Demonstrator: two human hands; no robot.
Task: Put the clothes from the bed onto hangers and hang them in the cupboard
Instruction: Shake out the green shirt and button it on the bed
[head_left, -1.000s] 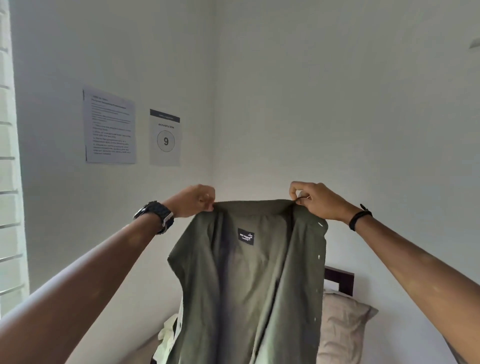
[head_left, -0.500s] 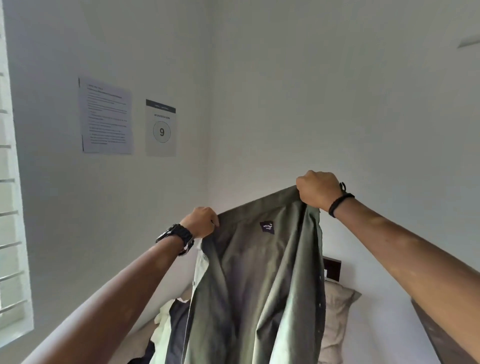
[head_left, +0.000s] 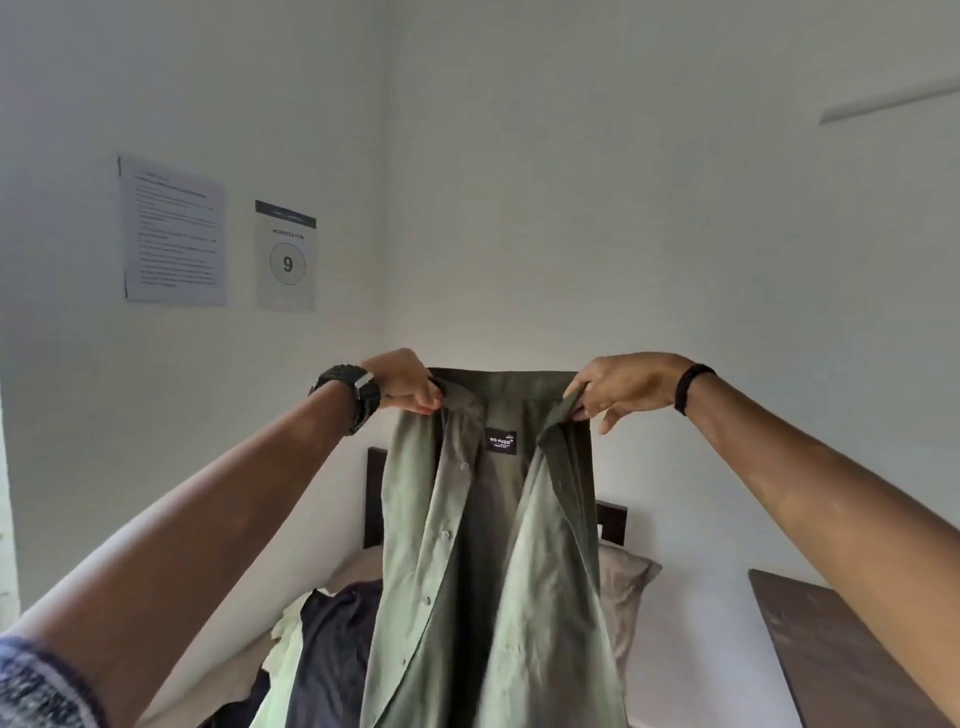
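White walls (head_left: 571, 182) meet in a corner, w/ two paper notices (head_left: 174, 231) on the left one. Dark wood headboard (head_left: 612, 519) & beige pillow (head_left: 626, 577) below; brown tabletop (head_left: 841, 649) at right.

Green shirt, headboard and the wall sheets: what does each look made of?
Green shirt, held up by the left hand and right hand: a thin woven cloth, likely cotton, matte; it drapes in soft folds. Headboard: dark wood or veneer with a dull sheen, too little showing to say which. Wall sheets: printed paper, flat and matte.
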